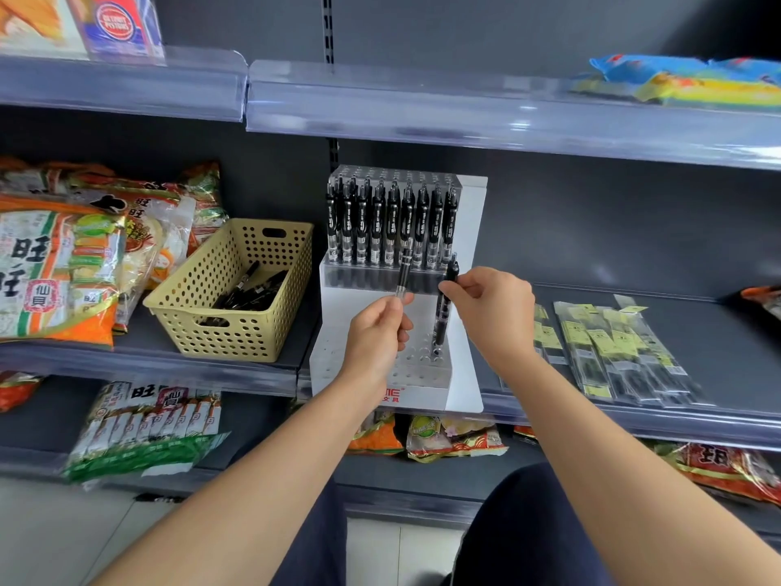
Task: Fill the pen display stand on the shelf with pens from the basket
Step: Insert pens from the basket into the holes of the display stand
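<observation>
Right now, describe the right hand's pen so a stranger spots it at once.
On the middle shelf, right of the yellow basket, stands a white stepped stand. Over its lower tier's right side, the right hand pinches a black pen by its top. Only it stands tip down at the lower holes; the left hand holds a second pen aloft.

Even, fairly bright, diffuse light is seen throughout; its source is not shown. The left hand (376, 332) and right hand (492, 308) are evenly lit, with only soft shading along their lower sides. Pale glare is spread along the clear shelf strip (465, 107) above the hands, and the white pen display stand (467, 230) behind them is nearly washed out. Straight edges are bowed by the wide lens, and the snack packets (55, 264) far left of the hands are rendered softly.
</observation>
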